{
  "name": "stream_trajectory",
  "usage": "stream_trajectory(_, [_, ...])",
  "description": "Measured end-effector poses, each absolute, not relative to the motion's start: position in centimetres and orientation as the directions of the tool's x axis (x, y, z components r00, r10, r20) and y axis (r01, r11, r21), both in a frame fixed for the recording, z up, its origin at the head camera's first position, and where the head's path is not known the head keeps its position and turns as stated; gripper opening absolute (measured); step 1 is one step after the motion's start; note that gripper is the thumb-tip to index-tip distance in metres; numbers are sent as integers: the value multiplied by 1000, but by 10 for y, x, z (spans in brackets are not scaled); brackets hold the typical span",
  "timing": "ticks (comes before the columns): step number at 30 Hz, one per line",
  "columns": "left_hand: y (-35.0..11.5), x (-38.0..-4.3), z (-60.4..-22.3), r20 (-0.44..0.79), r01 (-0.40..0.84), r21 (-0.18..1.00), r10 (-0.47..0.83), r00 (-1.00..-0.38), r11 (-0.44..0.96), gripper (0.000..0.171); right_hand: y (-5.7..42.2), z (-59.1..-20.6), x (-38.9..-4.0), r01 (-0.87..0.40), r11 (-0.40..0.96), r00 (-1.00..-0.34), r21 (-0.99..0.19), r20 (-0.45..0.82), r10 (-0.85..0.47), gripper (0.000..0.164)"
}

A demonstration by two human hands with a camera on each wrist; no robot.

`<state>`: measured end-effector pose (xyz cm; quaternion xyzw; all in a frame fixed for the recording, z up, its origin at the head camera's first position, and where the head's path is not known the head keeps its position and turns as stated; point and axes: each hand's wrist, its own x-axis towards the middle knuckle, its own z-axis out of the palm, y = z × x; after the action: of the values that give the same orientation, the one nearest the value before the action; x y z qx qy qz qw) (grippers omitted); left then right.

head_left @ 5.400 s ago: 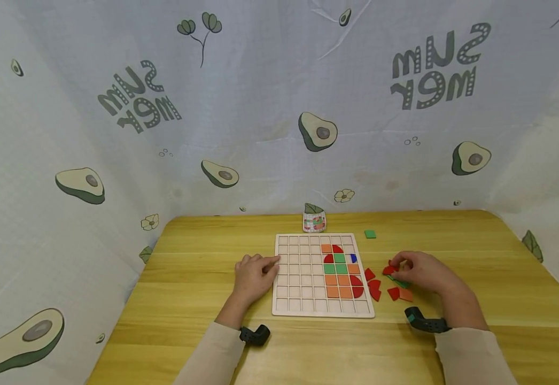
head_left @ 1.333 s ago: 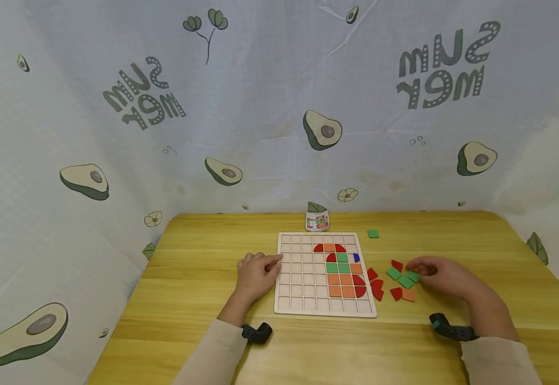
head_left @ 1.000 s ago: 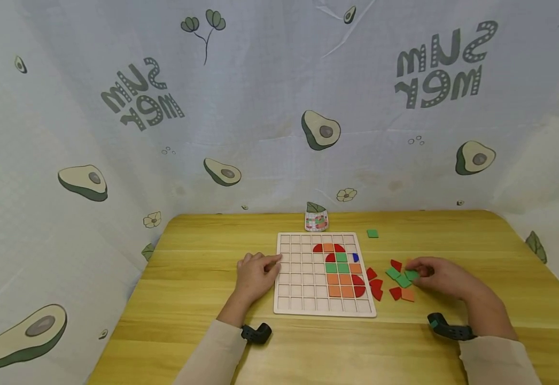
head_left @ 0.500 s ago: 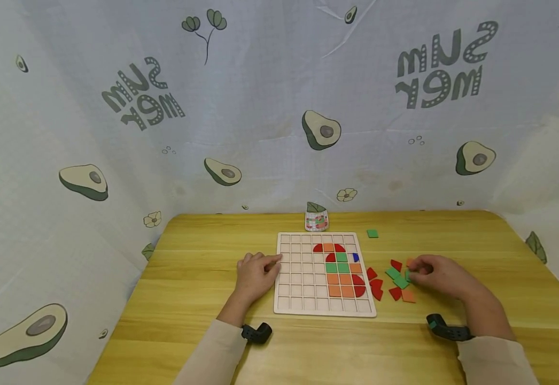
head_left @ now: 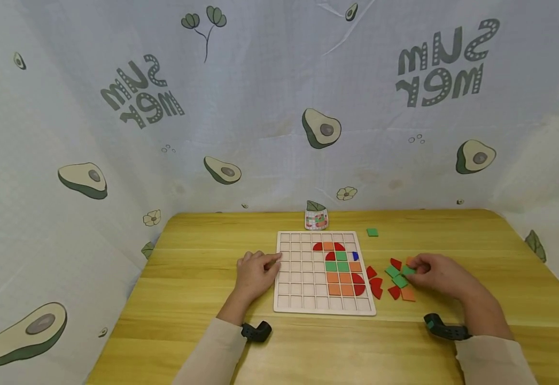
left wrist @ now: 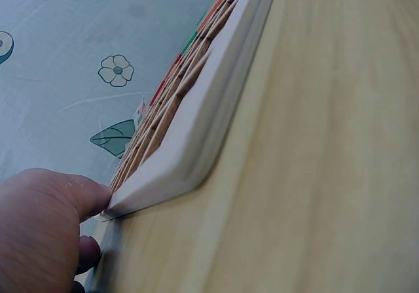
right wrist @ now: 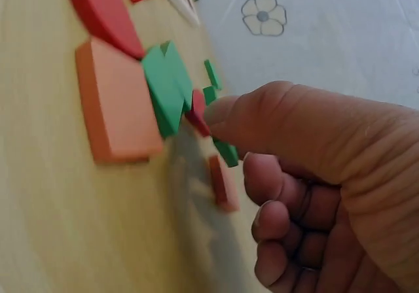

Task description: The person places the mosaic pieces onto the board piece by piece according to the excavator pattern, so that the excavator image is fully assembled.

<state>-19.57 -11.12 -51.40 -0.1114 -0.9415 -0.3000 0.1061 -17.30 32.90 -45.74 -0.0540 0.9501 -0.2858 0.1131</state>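
A yellow-brown wooden table (head_left: 308, 353), its grain running side to side and its far corners rounded, carries everything. A pale gridded board (head_left: 325, 313) lies flat near the middle, its rim directly on the wood. Just behind it, at the back edge, sits a small printed card (head_left: 316, 219). A lone green square (head_left: 372, 232) lies beyond the board's far right corner. Red pieces (head_left: 376, 285) cluster close along the right side; farther right come the looser ones — two green squares (head_left: 399, 280), a red wedge (head_left: 395, 263) behind them, and, in front, another red wedge (head_left: 394, 292) touching an orange square (head_left: 408, 294).
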Motion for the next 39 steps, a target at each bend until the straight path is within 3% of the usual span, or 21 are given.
stream_trajectory(6, [-111, -195, -513, 267, 276, 540, 148, -952, 795, 29, 299, -447, -174, -72, 840, -977, -538, -132, -168, 33])
stream_trajectory(16, [-112, -195, -513, 267, 273, 537, 147, -952, 798, 29, 231, -445, -187, -145, 812, -950, -566, -151, -275, 30])
stream_trajectory(28, [-111, -196, -512, 233, 259, 542, 153, -960, 799, 30, 166, -453, -212, -322, 792, -913, -518, -50, -404, 17])
stream_trajectory(39, [-112, -196, -513, 263, 281, 534, 159, -952, 798, 29, 145, -463, -226, -294, 832, -925, -470, -78, -371, 23])
